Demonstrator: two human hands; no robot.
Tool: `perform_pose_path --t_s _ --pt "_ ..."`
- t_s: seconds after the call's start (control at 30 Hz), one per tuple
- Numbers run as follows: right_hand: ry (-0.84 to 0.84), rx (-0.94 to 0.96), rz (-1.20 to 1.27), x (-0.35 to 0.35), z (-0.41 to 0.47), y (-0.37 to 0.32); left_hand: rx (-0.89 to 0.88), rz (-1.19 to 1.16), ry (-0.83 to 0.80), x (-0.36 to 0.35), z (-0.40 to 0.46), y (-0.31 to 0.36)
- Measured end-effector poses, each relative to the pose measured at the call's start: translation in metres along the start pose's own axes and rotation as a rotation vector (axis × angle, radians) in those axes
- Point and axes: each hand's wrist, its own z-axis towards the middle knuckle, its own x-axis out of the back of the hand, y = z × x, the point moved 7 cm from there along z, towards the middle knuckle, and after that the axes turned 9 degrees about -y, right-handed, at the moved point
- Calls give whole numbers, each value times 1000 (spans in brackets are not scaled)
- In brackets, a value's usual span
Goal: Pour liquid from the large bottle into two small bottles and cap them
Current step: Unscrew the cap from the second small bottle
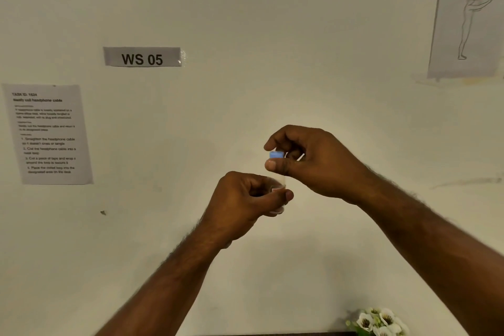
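A: Which step is this?

B: Capping, I'd judge. The left hand (246,199) is curled round a small bottle (278,198), held up in the air in front of the wall (245,22). The right hand (308,161) pinches a blue cap (276,155) between thumb and forefinger, just above the bottle's mouth.

A: Is the cap on yet?

B: I cannot tell whether it touches the neck; the thumb hides the join. It sits directly over the bottle.

A: What does the next move call for?

B: Probably seating the cap square on the mouth, then turning or pressing it while the left hand keeps the bottle upright and steady. A tilt could spill whatever is inside.

A: Can you see liquid?

B: No. The bottle is clear and thin-walled, likely plastic or glass, and mostly covered by fingers. The cap looks like smooth, matte plastic, short and round.

A: And the large bottle, the second small one?

B: Neither is in view. Only papers on the wall to the left and far right, a "WS 05" label (141,57), and white flowers (377,320) low at the near right.
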Motion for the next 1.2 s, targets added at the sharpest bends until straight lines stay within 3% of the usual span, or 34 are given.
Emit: perform_pose_path --t_s 0.17,0.33,0.43,0.63,0.73,0.87,1.2 --pt "4 55 91 8 0 -3 26 -15 2 -4 -3 -11" --pt "99 13 398 4 -23 26 57 -95 34 -12 -15 -33" --pt "182 -62 535 -17 -57 63 101 -23 42 -27 -31 -62" --pt "269 -347 568 -105 -154 160 261 120 7 -85 -91 -149" --pt "208 -478 597 -158 -209 199 383 112 -39 -117 -133 -197" --pt "29 -624 441 -222 -276 236 497 128 -129 -157 -185 -250" --pt "-297 -966 313 -350 -406 290 803 295 -379 -226 -283 -366"
